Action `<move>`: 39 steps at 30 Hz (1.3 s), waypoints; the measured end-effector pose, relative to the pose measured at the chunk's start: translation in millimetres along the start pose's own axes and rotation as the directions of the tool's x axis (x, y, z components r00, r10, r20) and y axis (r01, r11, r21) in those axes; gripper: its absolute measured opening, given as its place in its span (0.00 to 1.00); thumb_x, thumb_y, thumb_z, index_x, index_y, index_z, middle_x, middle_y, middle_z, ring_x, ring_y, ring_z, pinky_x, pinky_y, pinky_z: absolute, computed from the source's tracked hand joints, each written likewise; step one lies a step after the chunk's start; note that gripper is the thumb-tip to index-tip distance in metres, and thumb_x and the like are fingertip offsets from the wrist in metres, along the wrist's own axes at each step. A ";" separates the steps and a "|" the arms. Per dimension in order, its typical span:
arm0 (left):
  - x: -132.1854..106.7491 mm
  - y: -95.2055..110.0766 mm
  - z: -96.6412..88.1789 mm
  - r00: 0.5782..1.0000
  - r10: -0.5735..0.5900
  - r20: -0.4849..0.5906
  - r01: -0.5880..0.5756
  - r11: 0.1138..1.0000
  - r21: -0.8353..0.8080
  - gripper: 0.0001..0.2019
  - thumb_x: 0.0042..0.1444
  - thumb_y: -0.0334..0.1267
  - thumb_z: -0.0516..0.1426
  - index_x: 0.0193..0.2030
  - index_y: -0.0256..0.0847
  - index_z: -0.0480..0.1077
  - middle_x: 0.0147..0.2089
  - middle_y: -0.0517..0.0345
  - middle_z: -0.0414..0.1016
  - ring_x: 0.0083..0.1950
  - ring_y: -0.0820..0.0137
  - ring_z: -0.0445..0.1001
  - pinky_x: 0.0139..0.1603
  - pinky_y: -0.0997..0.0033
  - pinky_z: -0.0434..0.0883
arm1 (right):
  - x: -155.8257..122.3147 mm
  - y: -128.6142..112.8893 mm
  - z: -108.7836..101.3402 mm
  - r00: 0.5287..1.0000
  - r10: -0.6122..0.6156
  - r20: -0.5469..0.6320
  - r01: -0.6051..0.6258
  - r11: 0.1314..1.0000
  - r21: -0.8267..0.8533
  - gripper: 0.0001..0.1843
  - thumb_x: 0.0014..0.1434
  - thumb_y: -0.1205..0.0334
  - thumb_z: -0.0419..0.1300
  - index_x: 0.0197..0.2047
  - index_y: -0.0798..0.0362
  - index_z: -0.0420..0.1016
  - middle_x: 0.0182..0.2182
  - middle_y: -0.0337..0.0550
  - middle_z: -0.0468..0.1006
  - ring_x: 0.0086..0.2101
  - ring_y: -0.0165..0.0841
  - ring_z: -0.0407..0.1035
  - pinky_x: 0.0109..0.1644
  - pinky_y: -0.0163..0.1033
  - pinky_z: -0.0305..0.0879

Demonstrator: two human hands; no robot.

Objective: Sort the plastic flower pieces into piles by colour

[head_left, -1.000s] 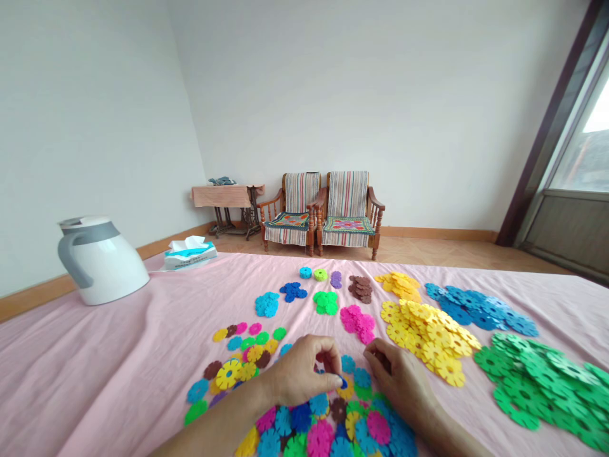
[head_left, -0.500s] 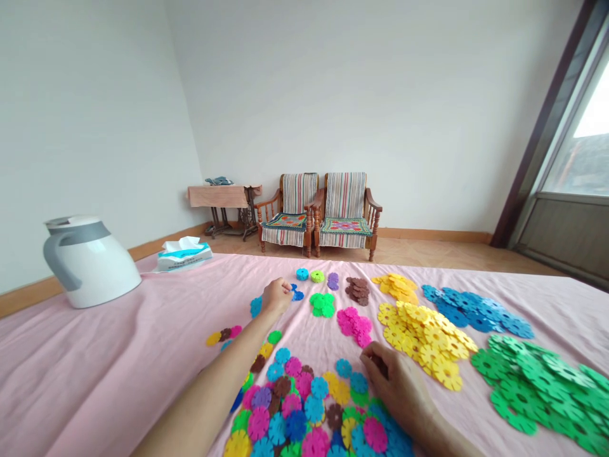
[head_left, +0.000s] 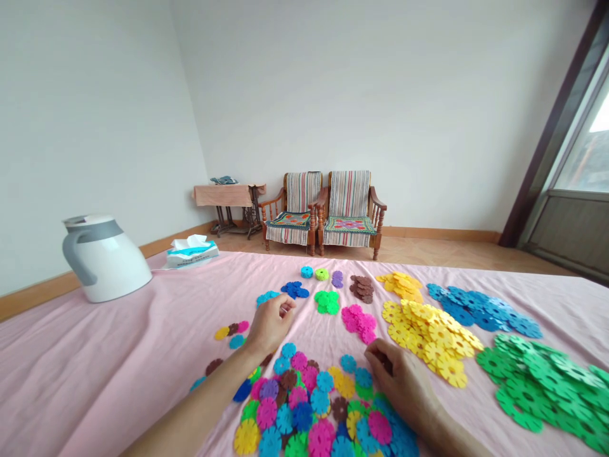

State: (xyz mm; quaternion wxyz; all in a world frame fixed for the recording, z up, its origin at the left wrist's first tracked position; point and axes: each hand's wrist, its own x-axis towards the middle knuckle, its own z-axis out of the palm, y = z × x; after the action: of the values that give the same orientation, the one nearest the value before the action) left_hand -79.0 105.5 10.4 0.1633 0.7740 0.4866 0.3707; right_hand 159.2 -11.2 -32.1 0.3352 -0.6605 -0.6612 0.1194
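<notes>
My left hand (head_left: 272,322) hovers just below a small dark blue pile of snowflake discs (head_left: 295,290), its fingers loosely bent and a little apart, with nothing seen in them. Light blue discs (head_left: 267,296) lie beside its knuckles. My right hand (head_left: 397,377) rests at the right edge of the mixed heap of colourful snowflake discs (head_left: 299,397). Its fingers are curled in, and whatever they may hold is hidden. Just beyond its fingertips lies a pink disc pile (head_left: 359,322). A bright green pile (head_left: 327,302) sits between the two hands, farther off.
Large yellow (head_left: 428,336), blue (head_left: 480,309) and green disc piles (head_left: 547,381) spread along the right. Brown discs (head_left: 362,289) and small stacks stand at the back. A white jug (head_left: 111,263) and a tissue box (head_left: 193,252) are on the pink cloth (head_left: 118,362) at left.
My left hand has drawn back toward me from the dark blue pile, which now shows fully. The right hand stays about where it was. The view has shifted slightly.
</notes>
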 end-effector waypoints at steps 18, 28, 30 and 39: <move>-26.8 -13.4 -7.2 0.999 0.009 -0.040 -0.008 1.000 0.016 0.08 0.54 0.36 0.52 0.29 0.40 0.71 0.29 0.58 0.77 0.31 0.70 0.74 0.34 0.75 0.67 | 0.4 -62.0 -5.4 0.946 -0.203 0.252 0.212 0.977 -0.009 0.08 0.50 0.64 0.60 0.37 0.50 0.75 0.39 0.44 0.73 0.43 0.39 0.64 0.47 0.41 0.58; -24.7 -14.9 -9.4 0.998 -0.048 -0.038 0.047 0.999 -0.025 0.07 0.53 0.37 0.52 0.31 0.40 0.72 0.28 0.58 0.77 0.30 0.69 0.75 0.34 0.75 0.68 | 39.5 -17.6 -25.5 0.998 -0.033 0.061 0.030 0.998 0.052 0.06 0.51 0.64 0.54 0.26 0.51 0.71 0.22 0.35 0.75 0.26 0.29 0.68 0.29 0.31 0.61; -24.6 -15.3 -9.6 0.999 -0.041 -0.034 0.040 0.999 -0.029 0.08 0.54 0.37 0.52 0.30 0.41 0.71 0.28 0.59 0.77 0.30 0.70 0.75 0.34 0.75 0.68 | 65.2 9.5 -44.3 0.999 0.043 -0.016 -0.043 0.999 -0.018 0.07 0.51 0.62 0.54 0.26 0.52 0.71 0.23 0.38 0.76 0.27 0.30 0.69 0.30 0.32 0.61; -26.6 -16.0 -9.3 0.999 -0.046 -0.020 0.046 0.998 -0.034 0.07 0.54 0.37 0.52 0.30 0.41 0.71 0.27 0.60 0.76 0.29 0.70 0.74 0.33 0.76 0.67 | 149.5 111.0 -89.9 0.882 0.395 -0.256 -0.461 0.835 -0.301 0.10 0.59 0.58 0.57 0.36 0.56 0.72 0.32 0.41 0.75 0.32 0.30 0.70 0.36 0.38 0.66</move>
State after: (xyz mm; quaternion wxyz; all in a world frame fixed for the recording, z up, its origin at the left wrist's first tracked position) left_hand -102.6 88.8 -4.2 0.1798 0.7559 0.4997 0.3829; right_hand 315.8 116.7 11.1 0.2350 -0.8493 -0.4727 0.0100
